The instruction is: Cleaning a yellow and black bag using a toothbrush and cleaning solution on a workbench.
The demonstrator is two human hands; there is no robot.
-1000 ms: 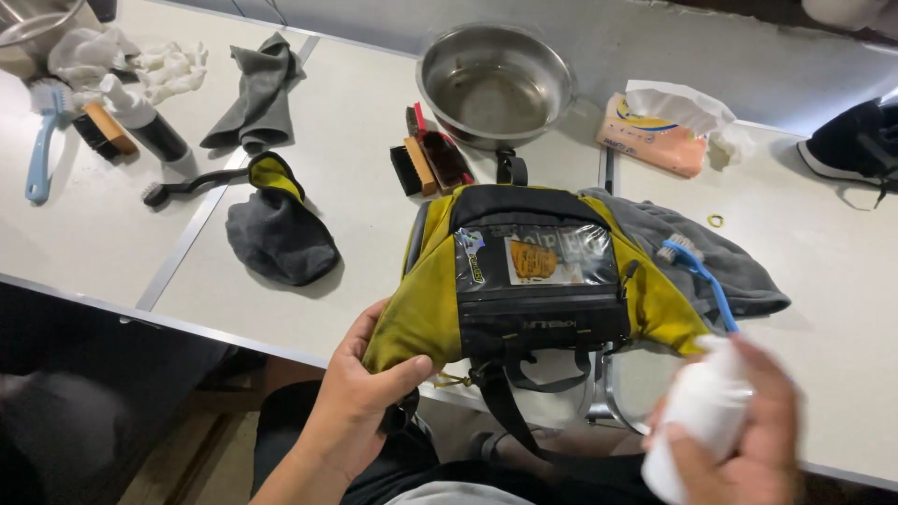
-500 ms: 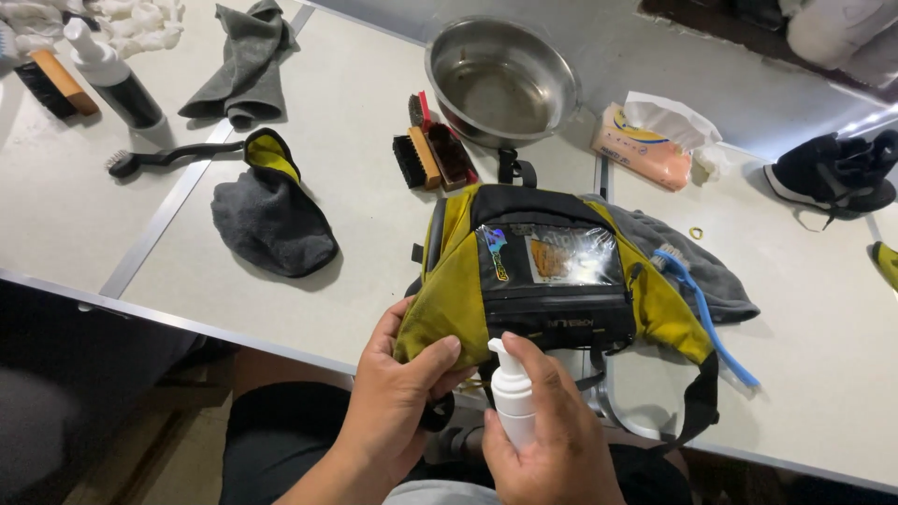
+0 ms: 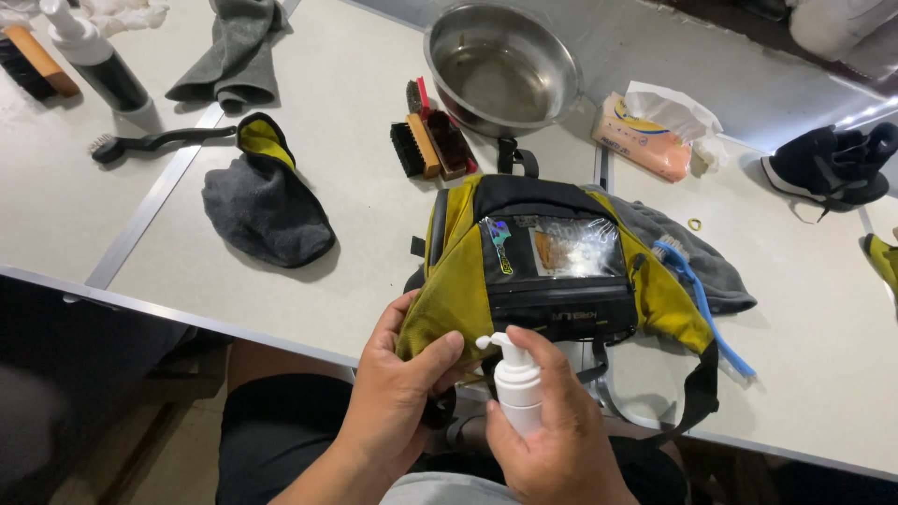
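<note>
The pale bench (image 3: pixel 355 252) carries a yellow-black pack (image 3: pixel 552 266), steel bowl (image 3: pixel 502 65), brushes (image 3: pixel 430 140), grey cloths (image 3: pixel 267 201), tissue packet (image 3: pixel 645 140).

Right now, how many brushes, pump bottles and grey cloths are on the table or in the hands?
Brushes: 4 (black handled brush, wooden brush, two by the bowl)
Pump bottles: 2 (white, dark)
Grey cloths: 3 ()
Total: 9
</note>
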